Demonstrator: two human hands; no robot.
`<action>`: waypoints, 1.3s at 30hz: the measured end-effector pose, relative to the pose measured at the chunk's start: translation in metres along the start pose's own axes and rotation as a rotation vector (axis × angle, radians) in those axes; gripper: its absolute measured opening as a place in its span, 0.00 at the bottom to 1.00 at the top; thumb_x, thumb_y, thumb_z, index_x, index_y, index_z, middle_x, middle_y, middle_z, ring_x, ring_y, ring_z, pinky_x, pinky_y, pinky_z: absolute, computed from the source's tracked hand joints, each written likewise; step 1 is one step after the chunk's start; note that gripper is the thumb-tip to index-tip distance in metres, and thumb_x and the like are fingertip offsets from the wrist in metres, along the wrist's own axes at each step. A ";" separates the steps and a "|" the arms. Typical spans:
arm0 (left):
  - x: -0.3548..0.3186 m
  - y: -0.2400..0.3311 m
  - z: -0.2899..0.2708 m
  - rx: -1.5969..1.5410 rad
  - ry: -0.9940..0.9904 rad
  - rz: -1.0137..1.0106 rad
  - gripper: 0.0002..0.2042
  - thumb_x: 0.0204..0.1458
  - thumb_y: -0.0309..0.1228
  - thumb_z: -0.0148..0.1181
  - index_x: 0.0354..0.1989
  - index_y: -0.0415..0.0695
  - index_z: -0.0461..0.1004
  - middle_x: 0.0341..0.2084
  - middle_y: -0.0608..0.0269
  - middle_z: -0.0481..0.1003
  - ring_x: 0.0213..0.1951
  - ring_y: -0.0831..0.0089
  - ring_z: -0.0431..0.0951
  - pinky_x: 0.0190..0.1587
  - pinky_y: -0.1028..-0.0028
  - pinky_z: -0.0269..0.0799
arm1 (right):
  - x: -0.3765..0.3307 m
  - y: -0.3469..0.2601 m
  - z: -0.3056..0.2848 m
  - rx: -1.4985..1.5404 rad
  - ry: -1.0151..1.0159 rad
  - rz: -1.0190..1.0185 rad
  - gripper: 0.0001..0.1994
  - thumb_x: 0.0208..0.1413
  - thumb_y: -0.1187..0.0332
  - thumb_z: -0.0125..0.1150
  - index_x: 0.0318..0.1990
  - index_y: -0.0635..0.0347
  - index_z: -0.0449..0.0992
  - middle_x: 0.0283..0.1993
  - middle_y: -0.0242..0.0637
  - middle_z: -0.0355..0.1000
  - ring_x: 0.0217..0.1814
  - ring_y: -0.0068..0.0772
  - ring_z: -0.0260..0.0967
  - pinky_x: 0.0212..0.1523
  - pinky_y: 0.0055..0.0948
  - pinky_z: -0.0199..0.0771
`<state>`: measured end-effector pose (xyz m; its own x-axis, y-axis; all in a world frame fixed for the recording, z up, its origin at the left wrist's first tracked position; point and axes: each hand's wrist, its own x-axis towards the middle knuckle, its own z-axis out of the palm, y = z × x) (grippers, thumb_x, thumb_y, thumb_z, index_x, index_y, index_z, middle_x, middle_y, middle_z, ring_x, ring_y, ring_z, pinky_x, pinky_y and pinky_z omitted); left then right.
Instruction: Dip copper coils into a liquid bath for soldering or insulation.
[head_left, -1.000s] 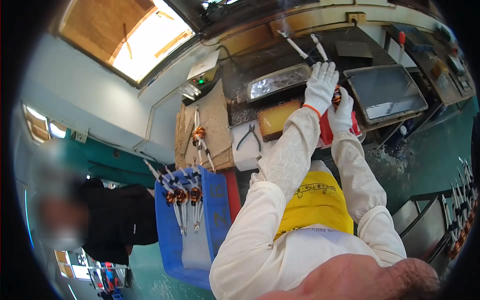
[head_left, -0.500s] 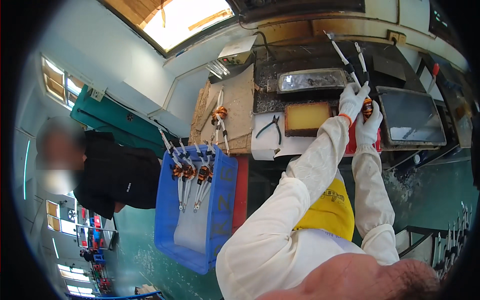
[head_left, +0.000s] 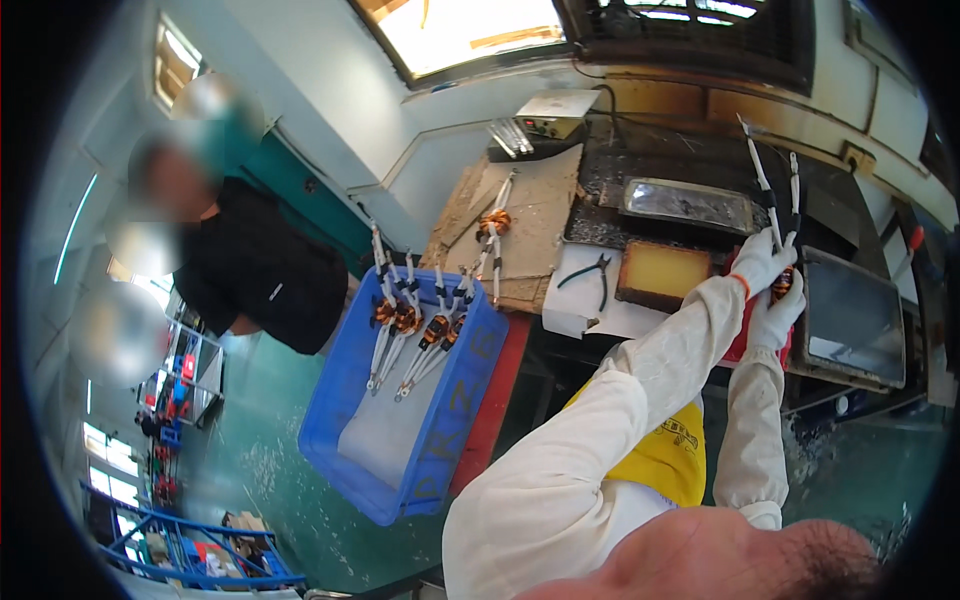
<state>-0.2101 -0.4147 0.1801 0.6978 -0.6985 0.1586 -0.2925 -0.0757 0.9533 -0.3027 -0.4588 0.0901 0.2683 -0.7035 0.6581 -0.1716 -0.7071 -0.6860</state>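
Both of my hands wear white gloves and are closed on one copper-wound coil (head_left: 783, 284) at the right of the bench. My left hand (head_left: 762, 262) grips its white sleeved leads (head_left: 764, 185), which point up and away toward the wall, with black bands partway along. Lower down, my right hand (head_left: 778, 318) wraps the copper winding, and its fingers cover much of it. Left of my hands stand a rectangular pan with a silvery surface (head_left: 688, 203) and a brown-edged tray of yellow material (head_left: 664, 272). A dark-framed tray with a grey surface (head_left: 853, 312) lies to their right.
Cutting pliers (head_left: 590, 280) lie on white paper. Another coil (head_left: 493, 222) rests on a worn board (head_left: 540, 220), near a small control box (head_left: 553, 126). A blue crate (head_left: 460, 430) at left holds several coils. A person in black (head_left: 265, 260) stands beyond it.
The view has turned, so the bench and crate sit farther right or lower in the picture. Both hands keep their hold on the coil, its leads still pointing away.
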 end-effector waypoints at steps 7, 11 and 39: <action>-0.186 -0.095 -0.126 0.487 0.361 0.241 0.28 0.54 0.39 0.63 0.61 0.39 0.66 0.56 0.43 0.69 0.61 0.46 0.66 0.64 0.58 0.61 | 0.008 -0.034 0.002 -0.068 0.011 -0.104 0.26 0.50 0.77 0.65 0.60 0.62 0.68 0.51 0.57 0.69 0.52 0.58 0.69 0.54 0.46 0.70; -0.366 -0.149 -0.198 0.942 0.362 -0.021 0.25 0.56 0.40 0.59 0.59 0.41 0.68 0.57 0.47 0.68 0.62 0.47 0.64 0.66 0.57 0.58 | 0.022 0.002 -0.019 0.090 -0.041 -0.034 0.22 0.49 0.81 0.60 0.55 0.68 0.71 0.46 0.53 0.76 0.48 0.49 0.77 0.51 0.38 0.74; -0.791 0.038 -0.426 -2.251 -0.053 -1.276 0.22 0.66 0.46 0.43 0.47 0.41 0.79 0.40 0.60 0.82 0.43 0.74 0.81 0.46 0.80 0.73 | 0.027 0.014 0.006 -0.146 -0.072 -0.135 0.26 0.53 0.66 0.70 0.57 0.69 0.71 0.55 0.52 0.73 0.55 0.44 0.73 0.57 0.36 0.72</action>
<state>-0.4950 0.4378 0.2000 -0.0761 -0.9390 -0.3355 0.7391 0.1727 -0.6511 -0.2920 -0.4875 0.0963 0.3647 -0.5986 0.7132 -0.2637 -0.8010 -0.5375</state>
